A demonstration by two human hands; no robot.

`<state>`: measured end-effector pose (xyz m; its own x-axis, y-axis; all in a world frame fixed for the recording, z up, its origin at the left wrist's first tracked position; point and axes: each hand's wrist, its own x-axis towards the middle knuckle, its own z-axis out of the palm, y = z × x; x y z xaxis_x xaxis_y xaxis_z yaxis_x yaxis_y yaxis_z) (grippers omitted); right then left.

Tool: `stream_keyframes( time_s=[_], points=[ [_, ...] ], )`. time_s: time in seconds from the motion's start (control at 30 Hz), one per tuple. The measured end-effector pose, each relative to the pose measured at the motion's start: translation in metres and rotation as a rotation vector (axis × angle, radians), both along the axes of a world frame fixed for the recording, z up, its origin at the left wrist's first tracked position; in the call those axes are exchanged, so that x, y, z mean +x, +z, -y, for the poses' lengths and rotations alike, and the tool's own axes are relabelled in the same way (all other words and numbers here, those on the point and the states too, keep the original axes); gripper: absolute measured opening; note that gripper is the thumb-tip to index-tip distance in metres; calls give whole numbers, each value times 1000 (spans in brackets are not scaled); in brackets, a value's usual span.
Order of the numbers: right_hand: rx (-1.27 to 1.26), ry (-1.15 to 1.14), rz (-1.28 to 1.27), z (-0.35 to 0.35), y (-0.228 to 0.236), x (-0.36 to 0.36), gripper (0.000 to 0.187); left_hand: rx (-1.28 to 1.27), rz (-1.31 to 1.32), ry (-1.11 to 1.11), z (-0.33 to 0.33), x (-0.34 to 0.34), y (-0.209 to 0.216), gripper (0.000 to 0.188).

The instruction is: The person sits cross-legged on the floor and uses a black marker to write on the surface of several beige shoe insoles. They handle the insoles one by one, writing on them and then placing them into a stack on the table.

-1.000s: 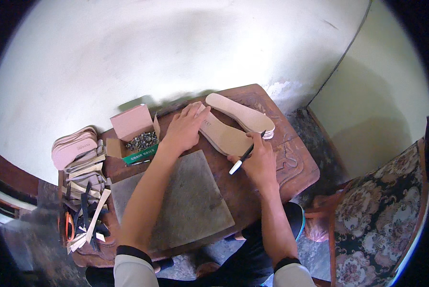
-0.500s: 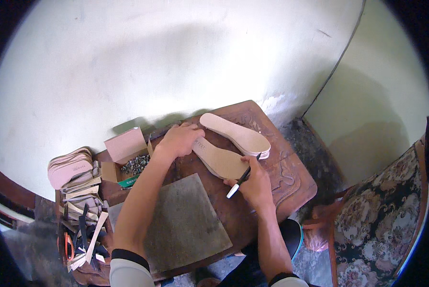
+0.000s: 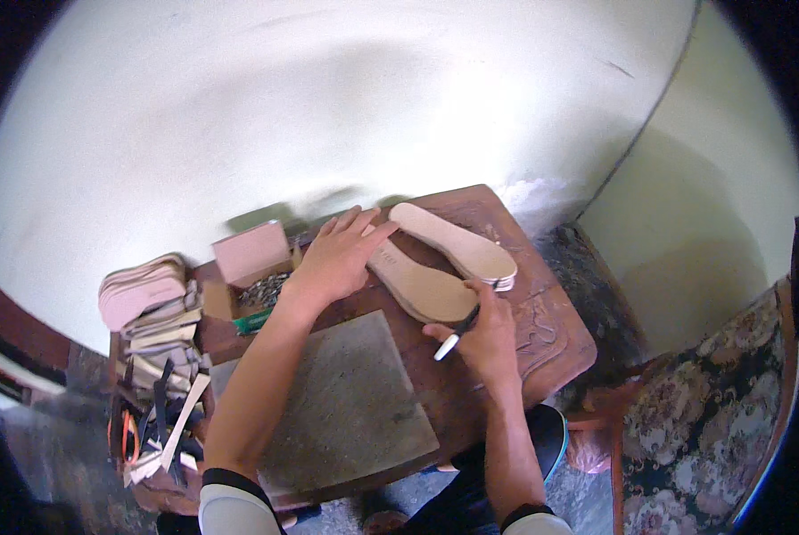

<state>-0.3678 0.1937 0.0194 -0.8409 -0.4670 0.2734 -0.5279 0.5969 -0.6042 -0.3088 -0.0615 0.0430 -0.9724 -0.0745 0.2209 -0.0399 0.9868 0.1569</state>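
Observation:
My left hand (image 3: pixel 339 257) lies flat, fingers spread, on one end of a tan insole-shaped cut-out (image 3: pixel 423 285) on the small wooden table (image 3: pixel 542 343). My right hand (image 3: pixel 480 332) grips a pen (image 3: pixel 454 336) with a white barrel and dark tip, its tip at the cut-out's near end. A stack of pale insoles (image 3: pixel 457 245) lies just beyond the tan one.
A grey stone slab (image 3: pixel 346 401) lies on the table's near side. An open cardboard box (image 3: pixel 255 267) of small metal bits stands at the left. Stacked insoles (image 3: pixel 141 294) and cut strips with tools (image 3: pixel 163 419) lie further left. A floral cushion (image 3: pixel 712 428) is at right.
The view has shifted, so the table sits lower in frame. My hands stay on the tan cut-out, with the pen still at its near end.

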Motion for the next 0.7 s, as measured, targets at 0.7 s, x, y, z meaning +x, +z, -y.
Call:
stream_keyframes(
  time_s=[0.7],
  points=[
    [-191,940,354,178,63,157,29,385,-380,1060,196,357,17,44]
  ],
)
